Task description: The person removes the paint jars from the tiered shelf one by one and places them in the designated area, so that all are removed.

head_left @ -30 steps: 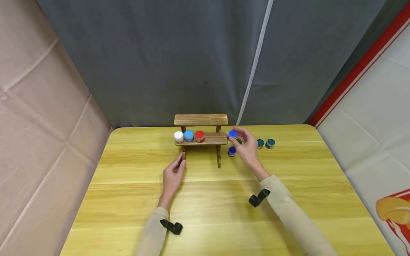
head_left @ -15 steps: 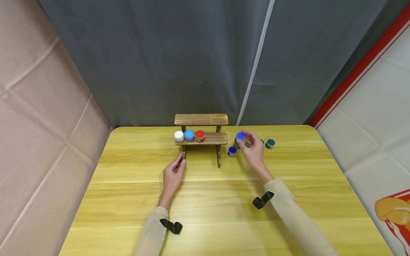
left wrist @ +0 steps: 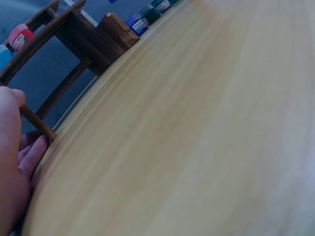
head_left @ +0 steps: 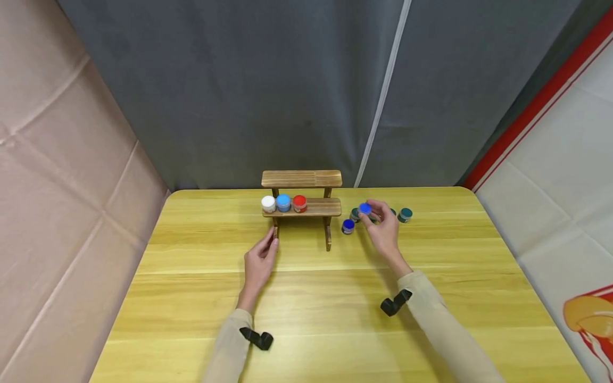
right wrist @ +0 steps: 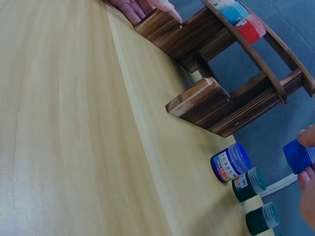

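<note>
A small two-tier wooden rack stands near the table's back edge. On its lower shelf sit a white jar, a light blue jar and a red jar, side by side from the left end. My left hand grips the rack's left front leg between thumb and fingers. To the right of the rack, my right hand pinches a blue paint jar by its sides, raised above the table. Another blue paint jar stands on the table, just right of the rack.
Dark green paint jars stand behind and around my right hand, among them a near one and the rightmost one. A grey curtain hangs behind the table. The rack's upper shelf is bare.
My right hand has carried the blue paint jar rightward from the rack's right end, bringing a green jar into view beside it. My left hand stays on the rack's leg.
</note>
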### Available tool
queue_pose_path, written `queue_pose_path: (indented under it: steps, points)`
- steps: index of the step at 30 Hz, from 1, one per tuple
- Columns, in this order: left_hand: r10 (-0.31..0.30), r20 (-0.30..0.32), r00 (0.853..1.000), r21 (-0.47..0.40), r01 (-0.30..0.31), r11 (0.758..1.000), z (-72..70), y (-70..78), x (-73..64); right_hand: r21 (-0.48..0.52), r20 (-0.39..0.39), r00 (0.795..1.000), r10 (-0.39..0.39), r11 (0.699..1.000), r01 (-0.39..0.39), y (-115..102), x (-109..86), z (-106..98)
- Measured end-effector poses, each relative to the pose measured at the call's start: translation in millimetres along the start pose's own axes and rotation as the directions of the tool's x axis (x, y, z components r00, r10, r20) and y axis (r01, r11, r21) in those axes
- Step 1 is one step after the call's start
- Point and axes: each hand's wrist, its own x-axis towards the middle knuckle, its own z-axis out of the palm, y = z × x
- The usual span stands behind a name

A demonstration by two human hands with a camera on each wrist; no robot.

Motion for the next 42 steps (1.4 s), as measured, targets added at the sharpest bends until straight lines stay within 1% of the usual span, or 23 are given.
queue_pose_path:
  steps: [6,13,19,27,32,42]
  points:
    - [-0.009,-0.013,1.000,-0.003,0.009,1.000,0.6,-0.3,0.0,-0.008,0.000,1.000,0.005,1.000,-0.005,7.7,-1.5,-1.5]
    - [-0.017,0.007,1.000,0.002,0.017,1.000,0.6,-2.3,0.3,-0.023,0.004,0.998,0.066,0.998,-0.066,19.1,-4.4,-3.9]
    - [-0.019,-0.001,1.000,0.000,0.019,1.000,0.8,-1.9,0.4,-0.047,0.004,0.995,0.098,0.994,-0.097,24.9,-6.4,-4.5]
    - [-0.019,-0.007,1.000,-0.001,0.019,1.000,1.6,-0.6,0.5,-0.062,-0.009,0.992,0.124,0.990,-0.124,33.9,-8.2,-3.4]
    - [-0.013,-0.009,1.000,-0.004,0.013,1.000,1.4,-0.3,0.5,-0.058,-0.006,0.992,0.127,0.990,-0.127,38.1,-10.0,-2.1]
    - [-0.001,0.006,1.000,-0.006,0.001,1.000,-0.2,1.5,0.6,-0.051,-0.012,0.989,0.147,0.988,-0.147,47.2,-10.6,1.5]
